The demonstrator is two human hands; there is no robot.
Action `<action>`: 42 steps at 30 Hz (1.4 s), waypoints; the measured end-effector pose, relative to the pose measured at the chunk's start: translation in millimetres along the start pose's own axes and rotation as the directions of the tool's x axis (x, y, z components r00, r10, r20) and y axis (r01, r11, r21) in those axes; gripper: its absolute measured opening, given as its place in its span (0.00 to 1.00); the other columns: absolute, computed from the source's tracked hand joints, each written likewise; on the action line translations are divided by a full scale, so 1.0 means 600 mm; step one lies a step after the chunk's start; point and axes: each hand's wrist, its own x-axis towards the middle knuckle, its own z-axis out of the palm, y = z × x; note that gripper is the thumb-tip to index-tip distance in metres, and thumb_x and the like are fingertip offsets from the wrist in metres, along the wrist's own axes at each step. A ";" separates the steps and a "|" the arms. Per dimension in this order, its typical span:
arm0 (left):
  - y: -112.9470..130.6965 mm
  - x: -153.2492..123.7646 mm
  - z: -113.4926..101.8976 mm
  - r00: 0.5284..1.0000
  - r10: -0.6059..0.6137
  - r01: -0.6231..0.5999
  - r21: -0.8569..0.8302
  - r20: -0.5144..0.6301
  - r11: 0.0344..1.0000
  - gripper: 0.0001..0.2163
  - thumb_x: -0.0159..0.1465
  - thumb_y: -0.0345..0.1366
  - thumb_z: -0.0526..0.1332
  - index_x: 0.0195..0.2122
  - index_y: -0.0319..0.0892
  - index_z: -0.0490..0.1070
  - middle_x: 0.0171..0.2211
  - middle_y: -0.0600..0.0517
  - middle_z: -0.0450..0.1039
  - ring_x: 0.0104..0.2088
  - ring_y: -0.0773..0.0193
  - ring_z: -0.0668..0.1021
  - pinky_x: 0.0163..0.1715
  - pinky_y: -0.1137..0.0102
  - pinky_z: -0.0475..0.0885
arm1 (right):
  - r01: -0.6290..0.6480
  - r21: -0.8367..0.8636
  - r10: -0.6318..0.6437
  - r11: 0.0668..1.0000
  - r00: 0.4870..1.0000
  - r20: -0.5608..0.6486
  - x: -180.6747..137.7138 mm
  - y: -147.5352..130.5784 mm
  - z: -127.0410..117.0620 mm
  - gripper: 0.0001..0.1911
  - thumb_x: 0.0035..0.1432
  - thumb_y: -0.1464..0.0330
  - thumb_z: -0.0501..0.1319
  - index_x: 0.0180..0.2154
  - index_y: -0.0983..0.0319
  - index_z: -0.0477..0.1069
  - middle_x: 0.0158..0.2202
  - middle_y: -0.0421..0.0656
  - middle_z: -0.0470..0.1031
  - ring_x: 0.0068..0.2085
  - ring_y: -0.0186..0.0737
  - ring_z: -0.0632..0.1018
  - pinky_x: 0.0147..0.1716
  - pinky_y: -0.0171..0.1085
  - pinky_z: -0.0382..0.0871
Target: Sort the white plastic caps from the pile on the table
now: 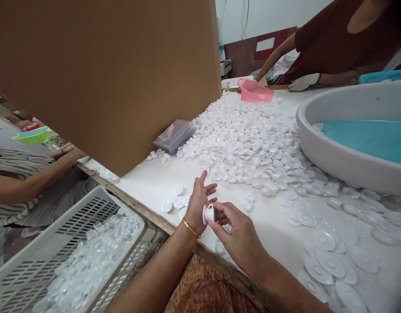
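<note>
Between the thumb and fingers of my right hand (pixel 238 232) is a small white toy teacup (pixel 211 214), tipped on its side, with a white saucer (pixel 205 214) at its base. The saucer side faces the palm of my left hand (pixel 200 200); whether it touches the palm I cannot tell. My left hand is open with its fingers stretched away from me, and a gold bracelet is on that wrist. Just left of it lie several flat white discs (pixel 178 202). Some small white cups (pixel 249 202) lie right of my hands, and others are partly hidden under my right hand.
A large heap of white toy cups (pixel 246 143) spreads across the white table (pixel 138 182). Saucers (pixel 327 261) lie at right, below a big grey tub (pixel 344 165). A cardboard sheet (pixel 122 78) stands at left, above a filled basket (pixel 128 204). A co-worker's hand holds a pink scoop (pixel 255 92).
</note>
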 end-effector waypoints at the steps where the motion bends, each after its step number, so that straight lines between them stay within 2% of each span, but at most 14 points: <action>1: 0.000 -0.001 -0.002 1.000 0.002 -0.002 -0.001 -0.001 1.000 0.29 0.62 0.56 0.37 0.61 0.54 0.50 0.47 0.47 0.67 0.49 0.61 0.68 0.48 0.64 0.62 | 0.028 -0.027 -0.028 0.999 1.000 -0.009 -0.001 0.001 0.003 0.15 0.53 0.74 0.58 0.44 0.61 0.68 0.38 0.45 0.73 0.36 0.37 0.75 0.34 0.35 0.73; 4: 0.001 -0.004 -0.003 0.999 0.017 -0.017 0.005 -0.039 1.000 0.28 0.62 0.56 0.38 0.61 0.52 0.53 0.46 0.47 0.68 0.48 0.61 0.68 0.47 0.65 0.63 | 0.093 -0.078 -0.096 0.993 0.995 -0.026 -0.003 0.008 0.010 0.15 0.54 0.74 0.57 0.45 0.61 0.68 0.38 0.45 0.73 0.36 0.38 0.75 0.34 0.36 0.73; 8: 0.004 -0.008 0.006 0.985 0.100 -0.087 0.097 -0.139 0.992 0.26 0.63 0.54 0.39 0.58 0.53 0.58 0.45 0.49 0.69 0.47 0.63 0.69 0.48 0.65 0.63 | 0.099 -0.029 -0.100 0.995 0.995 -0.028 -0.006 0.019 0.007 0.14 0.56 0.73 0.57 0.46 0.60 0.68 0.39 0.44 0.74 0.37 0.37 0.76 0.37 0.35 0.73; 13: 0.002 -0.009 0.010 0.974 0.193 -0.159 0.251 -0.119 0.955 0.23 0.65 0.50 0.39 0.58 0.54 0.58 0.45 0.51 0.69 0.46 0.63 0.70 0.47 0.67 0.64 | 0.046 0.041 -0.045 0.998 0.999 -0.029 -0.010 0.025 0.003 0.14 0.56 0.71 0.58 0.46 0.59 0.68 0.41 0.43 0.74 0.38 0.36 0.76 0.39 0.35 0.72; 16: -0.005 -0.003 0.003 0.975 0.189 -0.150 0.280 -0.116 0.948 0.23 0.64 0.50 0.40 0.58 0.54 0.58 0.46 0.51 0.68 0.47 0.63 0.69 0.47 0.67 0.64 | -0.043 0.057 0.042 0.997 0.999 0.011 -0.011 0.023 0.007 0.12 0.55 0.69 0.58 0.43 0.61 0.69 0.39 0.44 0.74 0.37 0.38 0.77 0.37 0.36 0.73; 20: 0.000 0.002 -0.013 0.999 0.036 -0.034 0.140 -0.012 0.990 0.26 0.63 0.52 0.39 0.56 0.46 0.60 0.42 0.47 0.70 0.42 0.63 0.71 0.43 0.67 0.66 | -0.258 0.218 0.258 0.941 0.966 0.032 -0.007 0.023 0.005 0.16 0.53 0.63 0.61 0.43 0.62 0.69 0.35 0.45 0.76 0.37 0.41 0.77 0.38 0.39 0.73; 23: 0.012 -0.009 -0.028 0.988 0.109 -0.133 0.237 0.111 0.962 0.24 0.63 0.50 0.44 0.53 0.41 0.65 0.40 0.46 0.71 0.40 0.64 0.71 0.41 0.68 0.66 | -0.401 0.424 0.426 0.812 0.904 0.038 0.000 0.027 -0.008 0.22 0.50 0.58 0.63 0.45 0.63 0.67 0.36 0.46 0.77 0.36 0.42 0.78 0.38 0.40 0.74; 27: 0.014 -0.039 -0.041 0.910 0.244 -0.403 0.585 0.334 0.704 0.16 0.58 0.41 0.58 0.47 0.44 0.71 0.40 0.50 0.70 0.36 0.66 0.71 0.38 0.71 0.67 | -0.511 0.524 0.559 0.682 0.826 0.077 0.006 0.033 -0.018 0.28 0.43 0.57 0.67 0.44 0.64 0.68 0.38 0.47 0.77 0.36 0.45 0.79 0.38 0.41 0.74; 30: 0.003 -0.050 -0.046 0.876 0.269 -0.481 0.688 0.400 0.544 0.14 0.56 0.36 0.60 0.45 0.44 0.73 0.37 0.51 0.70 0.32 0.68 0.71 0.35 0.72 0.68 | -0.549 0.511 0.580 0.661 0.806 0.117 0.002 0.036 -0.015 0.33 0.41 0.54 0.67 0.48 0.64 0.68 0.43 0.50 0.76 0.37 0.46 0.79 0.38 0.43 0.75; 33: -0.008 -0.045 -0.058 0.877 0.301 -0.465 0.818 0.374 0.339 0.16 0.57 0.36 0.60 0.47 0.44 0.71 0.33 0.52 0.71 0.33 0.66 0.71 0.36 0.70 0.68 | -0.563 0.381 0.592 0.733 0.804 0.050 -0.002 0.038 -0.021 0.38 0.44 0.52 0.64 0.54 0.62 0.62 0.41 0.49 0.77 0.34 0.45 0.79 0.37 0.44 0.74; 36: -0.017 -0.035 -0.079 0.839 0.311 -0.464 0.886 0.446 -0.018 0.15 0.57 0.35 0.60 0.47 0.44 0.70 0.35 0.50 0.72 0.38 0.60 0.70 0.40 0.64 0.66 | -0.561 0.175 0.576 0.809 0.817 -0.042 -0.003 0.041 -0.034 0.33 0.50 0.52 0.60 0.56 0.60 0.61 0.29 0.43 0.78 0.32 0.44 0.79 0.37 0.44 0.73; 38: -0.021 -0.031 -0.096 0.814 0.284 -0.456 0.861 0.506 -0.227 0.12 0.58 0.34 0.59 0.44 0.44 0.71 0.37 0.49 0.72 0.42 0.56 0.68 0.42 0.60 0.65 | -0.548 0.103 0.554 0.830 0.831 -0.051 -0.002 0.042 -0.039 0.29 0.52 0.53 0.57 0.54 0.60 0.63 0.27 0.43 0.77 0.32 0.44 0.79 0.36 0.43 0.73; 40: -0.024 -0.031 -0.111 0.815 0.285 -0.412 0.850 0.505 -0.329 0.11 0.59 0.31 0.57 0.42 0.46 0.71 0.41 0.48 0.71 0.46 0.54 0.67 0.43 0.58 0.64 | -0.523 0.089 0.528 0.848 0.848 -0.051 -0.001 0.039 -0.042 0.27 0.53 0.54 0.57 0.52 0.61 0.66 0.28 0.44 0.77 0.31 0.43 0.79 0.33 0.42 0.73; 42: -0.025 -0.033 -0.125 0.821 0.323 -0.354 0.864 0.471 -0.359 0.12 0.59 0.29 0.55 0.43 0.47 0.71 0.46 0.47 0.69 0.49 0.53 0.65 0.45 0.57 0.63 | -0.457 0.098 0.466 0.884 0.880 -0.095 0.003 0.033 -0.050 0.25 0.53 0.56 0.57 0.49 0.62 0.68 0.32 0.46 0.77 0.32 0.43 0.78 0.32 0.41 0.74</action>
